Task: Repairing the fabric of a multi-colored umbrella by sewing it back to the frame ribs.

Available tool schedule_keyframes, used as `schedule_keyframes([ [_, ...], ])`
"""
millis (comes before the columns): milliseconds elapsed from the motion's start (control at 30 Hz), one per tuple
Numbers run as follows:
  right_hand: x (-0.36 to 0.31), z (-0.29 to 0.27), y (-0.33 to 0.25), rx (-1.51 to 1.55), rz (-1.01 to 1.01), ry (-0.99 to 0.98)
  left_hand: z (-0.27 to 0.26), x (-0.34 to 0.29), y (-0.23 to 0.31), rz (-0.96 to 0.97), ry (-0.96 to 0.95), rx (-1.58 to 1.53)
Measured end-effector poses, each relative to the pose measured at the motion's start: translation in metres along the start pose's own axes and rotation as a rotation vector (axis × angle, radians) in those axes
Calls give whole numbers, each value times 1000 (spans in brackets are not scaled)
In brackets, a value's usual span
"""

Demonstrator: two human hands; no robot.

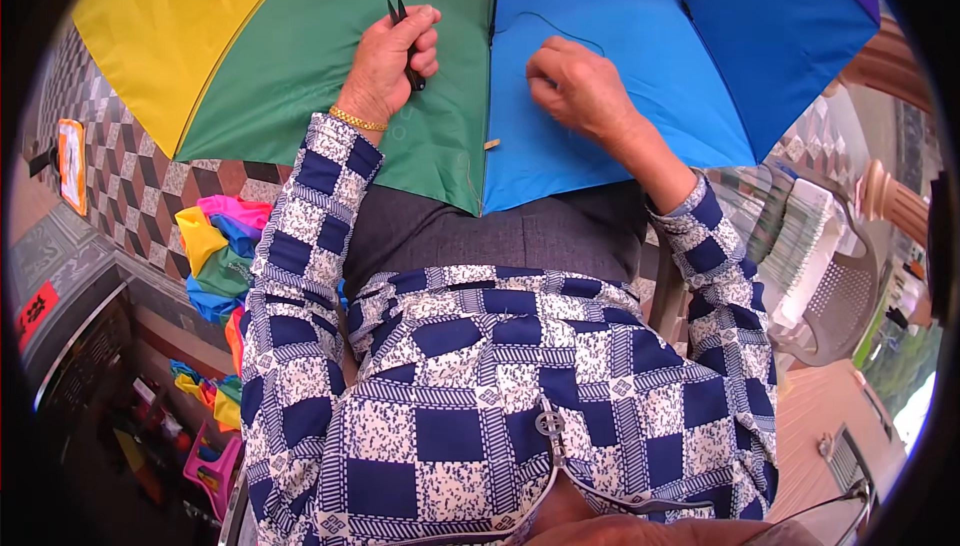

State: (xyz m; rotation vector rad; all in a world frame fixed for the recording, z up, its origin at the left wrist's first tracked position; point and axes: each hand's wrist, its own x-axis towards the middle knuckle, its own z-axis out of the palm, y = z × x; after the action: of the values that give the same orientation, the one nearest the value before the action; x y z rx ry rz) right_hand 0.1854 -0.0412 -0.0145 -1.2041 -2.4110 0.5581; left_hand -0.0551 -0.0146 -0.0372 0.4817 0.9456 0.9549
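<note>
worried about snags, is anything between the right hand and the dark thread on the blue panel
Nothing visible: the dark thread curves over the blue panel just beyond the right hand, with only fabric between. The black snips are in the left hand.

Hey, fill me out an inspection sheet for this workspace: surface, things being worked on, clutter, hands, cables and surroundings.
Surface: the lap, in dark grey cloth, partly covered by the umbrella.
Work things: open multicoloured umbrella canopy; black thread snips; loose dark thread on the blue panel.
Clutter: bundle of multicoloured fabric and pink plastic basket, both at left.
Hands: left hand grips the snips, blades pointing away from the wearer; right hand is curled over the blue panel, anything pinched in it hidden.
Cables: nothing seen.
Surroundings: patterned tile floor; grey-brown plastic chair at right.
</note>
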Motion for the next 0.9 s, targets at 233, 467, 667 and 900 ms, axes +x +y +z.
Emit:
schedule_keyframes([
  [233,-51,-133,67,895,456,752,25,-2,1,355,260,434],
  [467,-107,-199,104,1810,133,652,32,27,-45,653,162,1148],
  [667,-121,-204,102,1852,92,690,32,30,-54,601,170,1425],
  [900,-118,-205,109,1880,111,768,19,37,-44,425,46,837],
])
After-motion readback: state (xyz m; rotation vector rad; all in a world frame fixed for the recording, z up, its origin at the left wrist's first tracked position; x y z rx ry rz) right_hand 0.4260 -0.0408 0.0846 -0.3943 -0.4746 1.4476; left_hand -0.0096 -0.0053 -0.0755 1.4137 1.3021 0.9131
